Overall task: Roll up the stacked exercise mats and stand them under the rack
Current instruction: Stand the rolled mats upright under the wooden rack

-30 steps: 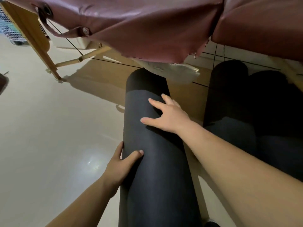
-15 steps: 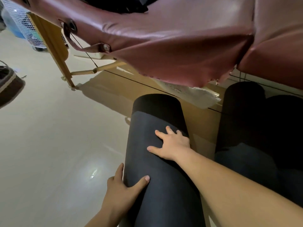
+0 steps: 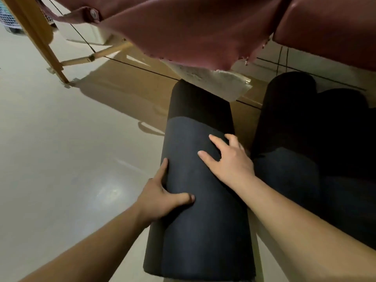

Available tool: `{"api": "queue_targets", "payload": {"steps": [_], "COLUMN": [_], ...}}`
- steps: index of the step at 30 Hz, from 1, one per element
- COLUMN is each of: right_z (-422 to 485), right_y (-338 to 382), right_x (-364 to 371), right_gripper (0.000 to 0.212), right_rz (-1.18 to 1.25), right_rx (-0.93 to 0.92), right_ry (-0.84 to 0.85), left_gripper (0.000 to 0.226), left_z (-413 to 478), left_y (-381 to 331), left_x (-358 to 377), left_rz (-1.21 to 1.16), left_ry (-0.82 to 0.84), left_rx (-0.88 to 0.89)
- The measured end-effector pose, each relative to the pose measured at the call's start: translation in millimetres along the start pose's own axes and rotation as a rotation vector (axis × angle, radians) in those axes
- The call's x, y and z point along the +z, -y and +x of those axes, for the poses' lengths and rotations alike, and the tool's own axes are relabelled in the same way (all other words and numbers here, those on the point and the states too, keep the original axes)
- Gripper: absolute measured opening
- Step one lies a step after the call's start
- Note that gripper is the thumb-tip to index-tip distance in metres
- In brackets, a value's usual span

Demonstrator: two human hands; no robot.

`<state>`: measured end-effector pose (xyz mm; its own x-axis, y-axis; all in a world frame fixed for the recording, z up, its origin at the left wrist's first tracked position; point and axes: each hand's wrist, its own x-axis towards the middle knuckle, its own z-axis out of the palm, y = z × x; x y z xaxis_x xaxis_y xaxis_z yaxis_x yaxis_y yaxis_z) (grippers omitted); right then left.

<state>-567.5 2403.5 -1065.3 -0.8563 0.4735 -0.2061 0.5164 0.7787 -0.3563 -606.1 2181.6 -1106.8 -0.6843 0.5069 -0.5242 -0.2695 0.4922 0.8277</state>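
The rolled mat [image 3: 203, 210] is dark grey and is in the middle of the view. Its far end reaches under the edge of the padded table [image 3: 183, 27], where it is in shadow. From this angle I cannot tell if the roll stands straight or leans.

The left hand [image 3: 160, 194] is on the left side of the roll. Its thumb is spread wide across the front, and its fingers lie straight along the side. The right hand [image 3: 230, 161] is higher, on the right side of the roll. Its fingers are spread and press on the surface, and the outer fingers go over the edge, out of sight.

Just to the right there are 2 other rolled mats [image 3: 289, 123], dark, close together, also under the table.

The table has dark red padding with a torn edge, and a wooden leg [image 3: 38, 37] at the left. Thin black cables [image 3: 142, 67] run below it. A brown sheet [image 3: 126, 88] and a white cloth [image 3: 213, 78] lie under the table. The pale floor [image 3: 61, 159] is shiny, and a fan [image 3: 8, 19] shows partly in the top left corner.
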Motion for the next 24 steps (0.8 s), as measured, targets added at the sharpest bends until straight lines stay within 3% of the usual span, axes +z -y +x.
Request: {"api": "queue_targets", "payload": {"steps": [3,6,10,12,14,16,19,24], "right_z": [-27,-44,-46,-43,-42,-43,-45,-44], "right_y": [-9,-14,-19,-19,-20,-21,-25,-25], "right_x": [-5,-2,-3,-3,-2,1,4,4], "right_gripper": [0.073,0.081,0.083,0.083,0.083,0.082,0.081,0.082], "right_rz": [-0.068,-0.139,-0.128,-0.117,-0.118,-0.114,-0.107,-0.089], "right_rx": [-0.043,-0.069,-0.062,-0.055,-0.052,-0.06,-0.06,-0.066], "right_ry": [-0.03,0.058,0.068,0.066,0.069,0.057,0.032,0.023], "left_gripper": [0.13,0.125,0.124,0.118,0.134,0.146,0.15,0.13], "left_z": [22,32,12,-10,-31,-45,-51,-54], "left_y": [-23,-30,-35,-31,-22,-12,-5,14], "left_x": [10,9,2,-2,-5,-9,-8,1], "left_rz": [-0.014,0.011,0.262,0.473,0.655,0.82,0.974,1.097], "left_ry": [-0.03,-0.106,-0.169,-0.092,0.131,0.252,0.284,0.126], "left_rx": [0.048,0.083,0.102,0.115,0.111,0.128,0.205,0.35]}}
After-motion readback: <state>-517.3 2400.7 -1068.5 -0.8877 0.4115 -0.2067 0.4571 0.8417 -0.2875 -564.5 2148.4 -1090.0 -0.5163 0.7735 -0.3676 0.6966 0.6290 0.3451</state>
